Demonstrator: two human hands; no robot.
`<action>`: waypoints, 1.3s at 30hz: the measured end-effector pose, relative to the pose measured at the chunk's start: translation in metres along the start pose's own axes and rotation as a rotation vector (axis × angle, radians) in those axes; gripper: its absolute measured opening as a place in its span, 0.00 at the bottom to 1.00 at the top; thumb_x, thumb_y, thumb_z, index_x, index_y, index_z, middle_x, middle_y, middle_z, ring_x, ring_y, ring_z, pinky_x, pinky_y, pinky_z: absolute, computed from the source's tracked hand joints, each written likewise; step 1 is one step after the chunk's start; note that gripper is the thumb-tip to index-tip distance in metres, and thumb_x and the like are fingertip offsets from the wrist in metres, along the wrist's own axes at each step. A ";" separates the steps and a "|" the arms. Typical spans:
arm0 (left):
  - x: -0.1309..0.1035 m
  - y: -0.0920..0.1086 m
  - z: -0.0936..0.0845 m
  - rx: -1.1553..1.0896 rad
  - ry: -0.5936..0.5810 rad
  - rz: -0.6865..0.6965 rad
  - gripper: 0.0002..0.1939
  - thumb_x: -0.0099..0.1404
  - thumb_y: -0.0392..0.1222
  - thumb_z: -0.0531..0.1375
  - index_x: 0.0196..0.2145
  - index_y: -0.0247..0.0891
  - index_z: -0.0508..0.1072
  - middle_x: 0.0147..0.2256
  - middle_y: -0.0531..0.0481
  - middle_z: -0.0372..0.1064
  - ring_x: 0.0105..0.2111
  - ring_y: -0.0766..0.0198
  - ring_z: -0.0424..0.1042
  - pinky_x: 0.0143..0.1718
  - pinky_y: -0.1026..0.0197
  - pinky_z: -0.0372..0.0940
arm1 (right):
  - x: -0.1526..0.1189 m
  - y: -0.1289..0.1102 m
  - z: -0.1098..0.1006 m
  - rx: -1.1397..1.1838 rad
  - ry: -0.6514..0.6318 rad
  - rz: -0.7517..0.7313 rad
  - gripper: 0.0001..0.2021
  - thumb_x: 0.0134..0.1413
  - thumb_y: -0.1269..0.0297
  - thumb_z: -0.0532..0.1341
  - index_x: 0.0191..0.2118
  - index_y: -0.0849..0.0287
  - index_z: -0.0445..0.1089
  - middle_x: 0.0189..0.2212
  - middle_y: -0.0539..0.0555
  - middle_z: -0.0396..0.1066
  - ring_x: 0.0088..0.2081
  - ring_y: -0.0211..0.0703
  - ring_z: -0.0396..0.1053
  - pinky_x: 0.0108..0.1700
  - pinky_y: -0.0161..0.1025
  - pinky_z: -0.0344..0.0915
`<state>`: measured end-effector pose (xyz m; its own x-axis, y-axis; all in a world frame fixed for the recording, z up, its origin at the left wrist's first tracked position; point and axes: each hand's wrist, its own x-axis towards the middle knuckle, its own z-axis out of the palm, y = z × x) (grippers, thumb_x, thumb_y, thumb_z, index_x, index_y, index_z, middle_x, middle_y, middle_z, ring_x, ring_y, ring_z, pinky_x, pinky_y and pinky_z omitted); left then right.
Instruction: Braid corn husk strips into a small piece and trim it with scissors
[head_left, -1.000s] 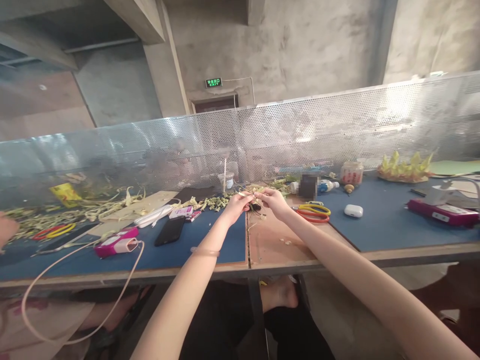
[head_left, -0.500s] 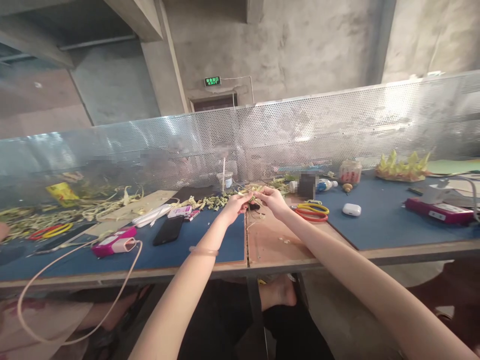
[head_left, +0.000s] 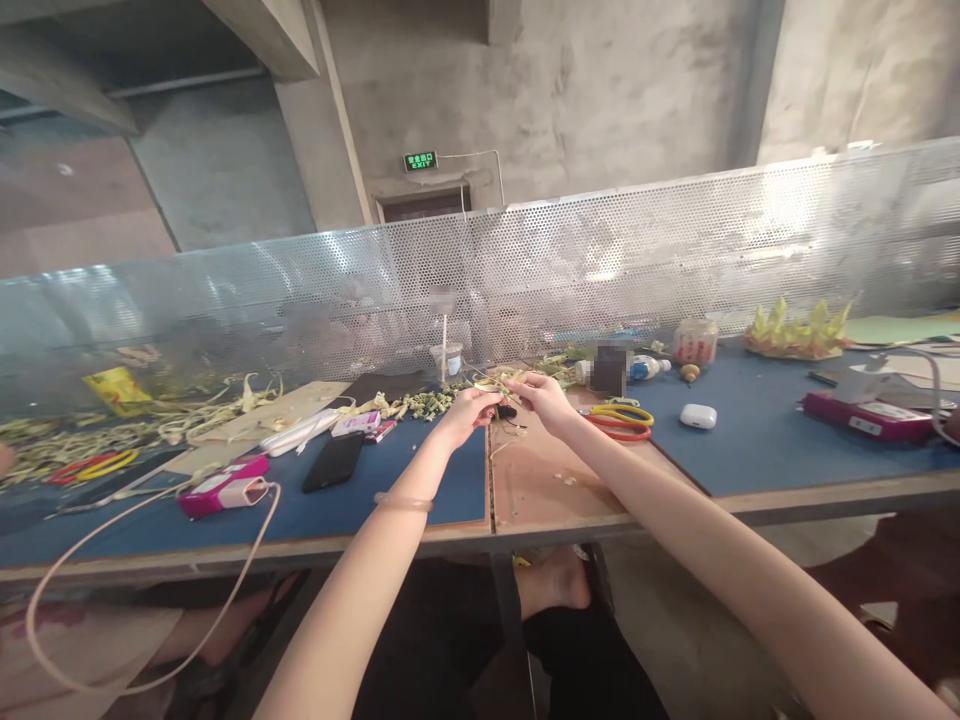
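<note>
Both hands meet over the far middle of the workbench. My left hand [head_left: 466, 418], a band around its wrist, is closed with its fingertips pinched on a pale yellow-green plant stem [head_left: 489, 384]. Thumb and fingers of my right hand [head_left: 547, 402] pinch the same stem from the other side. Its thin end sticks out up and to the left; the fingers hide part of it. Just beneath the hands lies a small dark object, too small to name. Small green bud-like pieces [head_left: 429, 404] lie in a pile left of my left hand.
Scissors [head_left: 626, 415] with yellow and red handles lie right of my hands, near a white earbud case [head_left: 698, 416]. A black phone [head_left: 332, 462] and a magenta box [head_left: 225, 487] with a looping cable lie left. A lidded cup [head_left: 448, 360] stands before the perforated metal screen [head_left: 600, 255].
My fingertips have drawn slightly apart, so more of the stem shows between them. The whole view has shifted slightly; the things on the bench stay in place.
</note>
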<state>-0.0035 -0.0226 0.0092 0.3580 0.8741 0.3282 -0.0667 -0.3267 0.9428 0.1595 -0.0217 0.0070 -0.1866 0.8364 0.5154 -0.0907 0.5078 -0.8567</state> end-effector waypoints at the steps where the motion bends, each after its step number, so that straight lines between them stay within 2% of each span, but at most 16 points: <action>1: 0.001 -0.001 -0.001 0.015 0.003 0.002 0.08 0.58 0.40 0.60 0.28 0.31 0.70 0.25 0.54 0.65 0.17 0.76 0.56 0.15 0.71 0.49 | 0.000 0.000 0.000 0.000 0.003 0.001 0.13 0.56 0.62 0.57 0.25 0.64 0.63 0.18 0.42 0.58 0.17 0.27 0.55 0.20 0.28 0.56; 5: 0.002 -0.004 -0.002 0.046 0.019 0.005 0.09 0.61 0.41 0.57 0.28 0.31 0.68 0.22 0.57 0.62 0.16 0.76 0.56 0.16 0.71 0.53 | 0.001 0.002 0.002 0.003 0.015 -0.006 0.12 0.56 0.62 0.58 0.25 0.64 0.63 0.18 0.42 0.58 0.17 0.27 0.55 0.20 0.27 0.56; 9: 0.002 -0.003 -0.002 0.013 0.033 0.010 0.10 0.59 0.44 0.59 0.29 0.32 0.70 0.24 0.54 0.64 0.16 0.76 0.55 0.14 0.71 0.45 | 0.002 0.003 0.002 0.007 0.011 -0.018 0.12 0.56 0.63 0.58 0.25 0.64 0.63 0.18 0.43 0.58 0.18 0.27 0.55 0.20 0.27 0.56; 13: 0.003 -0.002 -0.002 -0.021 0.041 -0.017 0.14 0.55 0.48 0.62 0.26 0.32 0.71 0.21 0.54 0.61 0.15 0.77 0.51 0.14 0.69 0.41 | 0.002 0.004 0.003 0.020 0.007 -0.022 0.13 0.57 0.61 0.57 0.25 0.64 0.63 0.18 0.42 0.57 0.17 0.27 0.55 0.20 0.28 0.56; 17: 0.002 -0.001 -0.004 -0.043 0.031 -0.058 0.13 0.54 0.46 0.63 0.26 0.31 0.71 0.21 0.55 0.61 0.15 0.78 0.51 0.13 0.70 0.41 | 0.002 0.007 0.006 0.052 -0.018 -0.001 0.11 0.56 0.62 0.57 0.27 0.64 0.64 0.19 0.43 0.59 0.18 0.27 0.56 0.20 0.28 0.57; 23: 0.002 0.001 -0.005 -0.078 0.031 -0.117 0.08 0.63 0.40 0.55 0.33 0.32 0.68 0.23 0.57 0.61 0.16 0.77 0.56 0.14 0.72 0.53 | 0.002 0.010 0.008 0.124 -0.088 0.037 0.10 0.57 0.62 0.57 0.29 0.64 0.64 0.22 0.45 0.62 0.21 0.28 0.59 0.22 0.28 0.59; 29: 0.003 -0.001 -0.005 -0.104 0.041 -0.168 0.08 0.64 0.41 0.55 0.36 0.32 0.68 0.27 0.54 0.65 0.20 0.74 0.63 0.19 0.69 0.61 | 0.004 0.013 0.001 0.130 -0.139 0.041 0.09 0.56 0.64 0.58 0.30 0.64 0.65 0.23 0.45 0.63 0.21 0.29 0.60 0.23 0.29 0.60; 34: 0.003 0.001 -0.003 -0.143 0.040 -0.176 0.09 0.64 0.41 0.55 0.37 0.32 0.68 0.28 0.53 0.65 0.21 0.73 0.63 0.20 0.68 0.61 | 0.008 0.016 0.004 0.098 -0.065 0.035 0.09 0.56 0.63 0.58 0.30 0.64 0.65 0.23 0.45 0.63 0.21 0.29 0.61 0.24 0.30 0.61; 39: 0.002 0.002 0.002 -0.172 0.075 -0.138 0.10 0.58 0.42 0.60 0.35 0.33 0.71 0.26 0.53 0.66 0.18 0.74 0.61 0.16 0.70 0.53 | 0.015 0.016 0.009 0.045 0.005 0.052 0.09 0.57 0.63 0.57 0.33 0.65 0.66 0.28 0.48 0.66 0.26 0.32 0.65 0.28 0.33 0.65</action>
<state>-0.0010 -0.0219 0.0122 0.3047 0.9327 0.1929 -0.1816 -0.1419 0.9731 0.1459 -0.0024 0.0007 -0.1877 0.8622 0.4706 -0.1249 0.4542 -0.8821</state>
